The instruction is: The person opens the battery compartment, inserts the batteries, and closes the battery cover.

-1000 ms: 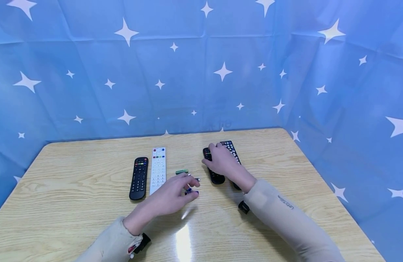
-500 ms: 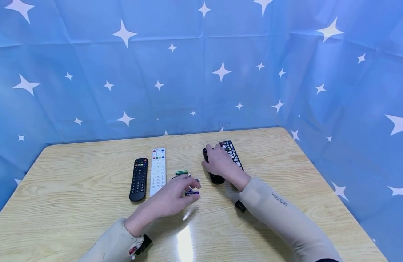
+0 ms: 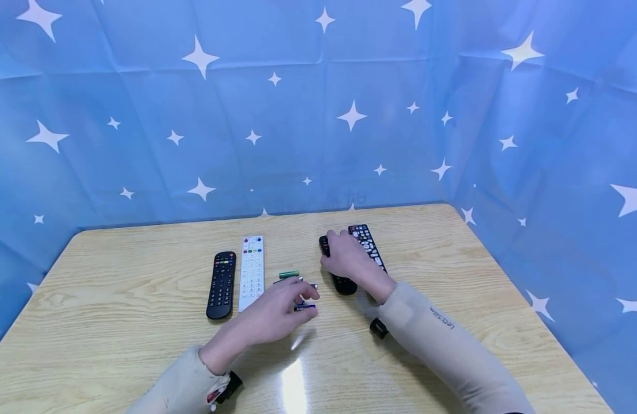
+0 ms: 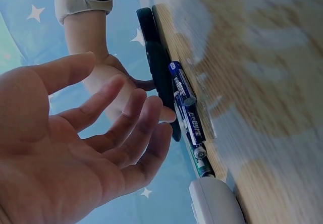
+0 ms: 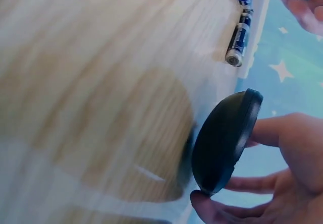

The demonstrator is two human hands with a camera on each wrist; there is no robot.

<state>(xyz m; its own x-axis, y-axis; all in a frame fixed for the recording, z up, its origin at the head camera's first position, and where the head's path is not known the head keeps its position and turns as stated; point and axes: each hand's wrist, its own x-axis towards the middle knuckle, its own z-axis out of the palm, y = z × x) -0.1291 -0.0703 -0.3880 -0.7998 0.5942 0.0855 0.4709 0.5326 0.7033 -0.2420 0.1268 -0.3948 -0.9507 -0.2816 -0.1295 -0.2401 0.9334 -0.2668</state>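
Note:
My right hand (image 3: 349,259) grips a black remote control (image 3: 344,285) across its sides, covering its middle. In the right wrist view this remote (image 5: 224,141) is seen end-on, with the thumb on one side and fingers on the other. My left hand (image 3: 274,310) hovers with loosely bent fingers over several small batteries, holding nothing. Among them are a green battery (image 3: 289,274) and a blue one (image 3: 304,307); the hand partly hides the rest. In the left wrist view, blue batteries (image 4: 192,123) lie beyond the fingertips.
A longer black remote with white buttons (image 3: 367,244) lies just right of the gripped one, partly under the right arm. Left of the batteries lie a white remote (image 3: 252,270) and another black remote (image 3: 221,286). A blue star-patterned curtain (image 3: 298,115) stands behind the wooden table (image 3: 142,287).
My right hand has shifted slightly left and its fingers have closed around the black remote's sides. My left hand stays almost where it was.

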